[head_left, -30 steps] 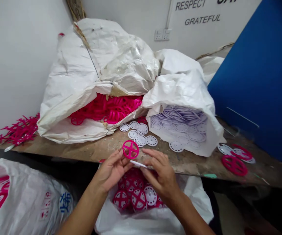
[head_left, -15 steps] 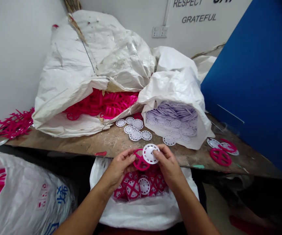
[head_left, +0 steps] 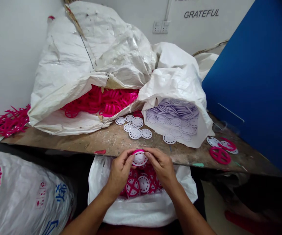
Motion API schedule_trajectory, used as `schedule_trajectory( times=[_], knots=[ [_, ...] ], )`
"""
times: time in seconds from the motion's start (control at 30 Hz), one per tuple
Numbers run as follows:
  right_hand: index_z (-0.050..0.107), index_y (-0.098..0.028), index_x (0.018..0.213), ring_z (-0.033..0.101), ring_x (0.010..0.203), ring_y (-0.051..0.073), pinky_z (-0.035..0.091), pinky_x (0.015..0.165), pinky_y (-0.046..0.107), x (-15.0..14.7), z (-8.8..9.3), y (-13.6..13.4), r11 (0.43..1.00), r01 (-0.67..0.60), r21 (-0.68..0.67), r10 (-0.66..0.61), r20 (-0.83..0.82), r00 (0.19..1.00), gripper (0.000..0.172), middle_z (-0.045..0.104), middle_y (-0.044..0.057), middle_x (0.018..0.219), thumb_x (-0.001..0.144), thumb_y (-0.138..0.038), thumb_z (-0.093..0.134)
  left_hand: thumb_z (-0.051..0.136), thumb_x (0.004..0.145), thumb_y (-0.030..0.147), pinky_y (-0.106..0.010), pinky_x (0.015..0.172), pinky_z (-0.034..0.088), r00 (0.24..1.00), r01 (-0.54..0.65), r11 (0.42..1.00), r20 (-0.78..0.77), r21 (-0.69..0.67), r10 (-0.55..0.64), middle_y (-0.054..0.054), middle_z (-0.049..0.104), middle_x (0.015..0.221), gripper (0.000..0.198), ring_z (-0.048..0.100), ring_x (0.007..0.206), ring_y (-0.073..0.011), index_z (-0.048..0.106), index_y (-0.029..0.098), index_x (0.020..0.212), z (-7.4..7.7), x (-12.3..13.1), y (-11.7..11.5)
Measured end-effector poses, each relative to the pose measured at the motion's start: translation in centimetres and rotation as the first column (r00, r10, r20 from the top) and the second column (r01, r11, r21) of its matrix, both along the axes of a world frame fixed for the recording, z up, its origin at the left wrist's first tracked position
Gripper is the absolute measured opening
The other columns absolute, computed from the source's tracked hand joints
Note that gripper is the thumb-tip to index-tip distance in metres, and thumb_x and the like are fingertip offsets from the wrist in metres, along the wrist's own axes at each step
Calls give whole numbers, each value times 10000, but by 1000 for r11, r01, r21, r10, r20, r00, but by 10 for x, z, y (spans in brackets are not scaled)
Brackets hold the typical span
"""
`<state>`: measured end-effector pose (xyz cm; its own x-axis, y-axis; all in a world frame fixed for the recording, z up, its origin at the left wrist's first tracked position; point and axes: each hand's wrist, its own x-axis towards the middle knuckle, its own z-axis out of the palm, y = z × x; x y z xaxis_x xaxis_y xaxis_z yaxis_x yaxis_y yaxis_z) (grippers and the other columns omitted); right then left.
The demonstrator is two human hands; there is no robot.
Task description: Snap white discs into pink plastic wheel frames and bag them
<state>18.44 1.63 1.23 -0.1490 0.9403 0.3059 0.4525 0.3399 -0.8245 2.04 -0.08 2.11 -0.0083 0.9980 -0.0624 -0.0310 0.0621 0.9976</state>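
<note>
Between both hands, above an open white sack (head_left: 141,213), is a white slotted disc (head_left: 140,158) lying against a pink spoked ring (head_left: 138,151), whose rim shows along the top. My left hand (head_left: 121,166) pinches the pair at its left edge, thumb in front. My right hand (head_left: 160,164) is closed on the right edge, its thumb and fingers at the rim. The ring is mostly hidden behind the disc. Below, the sack holds many joined pink-and-white discs (head_left: 133,187).
Loose white discs (head_left: 136,132) lie on the worn table (head_left: 82,143). Behind them stand a sack of pink rings (head_left: 94,101) and a sack of white discs (head_left: 175,114). Pink rings (head_left: 219,155) lie at right near a blue panel (head_left: 243,81). Another sack (head_left: 30,192) stands lower left.
The white disc has moved left from beside the pink ring onto its face. My right hand has come in closer to my left. The view has shifted slightly.
</note>
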Motion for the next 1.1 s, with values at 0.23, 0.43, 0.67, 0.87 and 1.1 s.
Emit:
schedule_trajectory(
  times=[0.23, 0.43, 0.67, 0.87, 1.1],
  knots=[
    [625, -183, 919, 592, 687, 158, 447, 620, 255, -3, 4, 4, 984, -15, -178, -5, -114, 993, 220, 653, 22, 772, 884, -335, 469, 593, 822, 312, -261, 810, 467, 998, 26, 999, -55, 43, -24, -55, 693, 1007, 261, 627, 920, -203, 661, 195, 1046, -2, 0, 0],
    [538, -212, 1087, 614, 819, 159, 487, 719, 269, 2, -1, -2, 923, -234, -304, 115, -364, 924, 252, 650, 26, 941, 848, -293, 542, 664, 756, 327, -279, 666, 530, 965, 201, 956, 210, -214, -156, -73, 697, 945, 385, 669, 783, -206, 584, 168, 1097, -2, 1, -3],
    [529, -222, 1047, 625, 790, 152, 491, 700, 261, 2, 0, -13, 919, -264, -293, 188, -264, 946, 222, 666, 5, 885, 828, -236, 566, 626, 790, 312, -272, 656, 521, 973, 221, 961, 97, -168, -207, -56, 699, 881, 308, 656, 713, -189, 624, 194, 1075, -12, -4, -10],
    [643, -223, 1053, 635, 834, 202, 505, 733, 328, 66, 0, 31, 993, 119, 17, -119, 290, 950, 293, 665, 69, 1013, 830, -388, 550, 637, 768, 293, -238, 637, 470, 879, 405, 901, -205, -157, -431, -49, 714, 908, 319, 641, 764, -199, 675, 228, 1078, 13, -55, 7],
    [631, -190, 1163, 637, 978, 286, 532, 797, 430, 114, -57, 78, 911, 159, 380, -380, 628, 679, 504, 595, 126, 1234, 892, -524, 369, 563, 791, 251, -313, 811, 433, 697, -126, 910, -618, 395, 364, -58, 691, 960, 207, 609, 859, -216, 682, 215, 956, 30, -124, 123]
  ],
)
